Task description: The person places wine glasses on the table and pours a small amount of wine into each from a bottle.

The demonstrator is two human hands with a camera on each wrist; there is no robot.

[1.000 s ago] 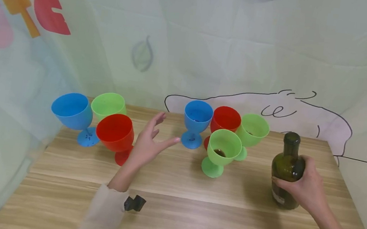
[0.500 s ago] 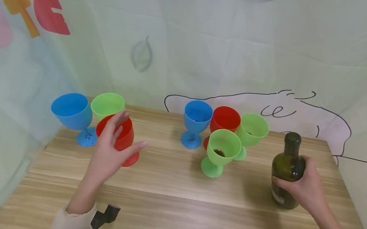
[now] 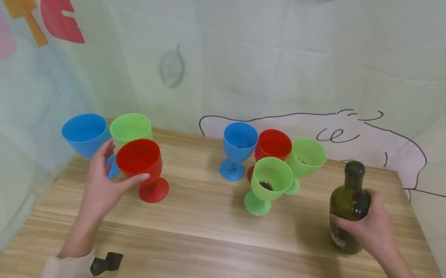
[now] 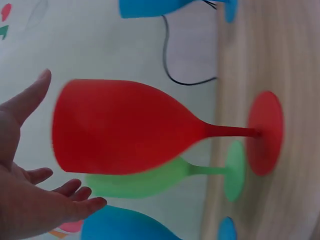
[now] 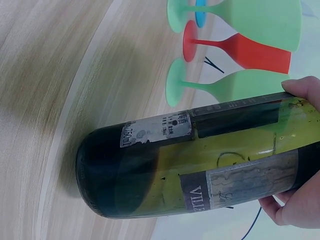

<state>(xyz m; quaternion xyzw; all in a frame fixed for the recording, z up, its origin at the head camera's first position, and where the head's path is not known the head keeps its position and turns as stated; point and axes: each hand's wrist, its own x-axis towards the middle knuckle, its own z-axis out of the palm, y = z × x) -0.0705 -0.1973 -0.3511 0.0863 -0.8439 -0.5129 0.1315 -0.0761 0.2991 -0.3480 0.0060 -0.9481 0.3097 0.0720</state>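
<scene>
My left hand [image 3: 103, 191] spreads around a red goblet [image 3: 139, 159] at the left of a wood-grained surface [image 3: 208, 262], thumb on the near side of the bowl and fingers on the far left, with a gap between skin and cup in the left wrist view. The goblet stands upright on its round foot, in front of a pale green goblet [image 3: 130, 126] and to the right of a bright blue goblet [image 3: 85, 133], whose foot is partly hidden behind my fingers. Well apart, on the right, my right hand [image 3: 377, 225] grips a dark green bottle [image 3: 349, 203] below its neck, fingers wrapped around the glass; a small label [image 5: 157, 131] carries the print "750ml". The bottle is close to upright, though I cannot tell whether its base touches the surface. Between my hands, nearer the bottle, four goblets cluster upright: a blue cup [image 3: 240, 142] at the left, a second red cup [image 3: 274, 144] beside it, a rear green cup [image 3: 309, 161] to the right and a front green cup [image 3: 273, 170] closest to me, dark liquid [image 3: 266, 185] in its bowl. Behind hangs a pale backdrop [image 3: 255, 82] with bright letters [image 3: 60, 16] at left.
</scene>
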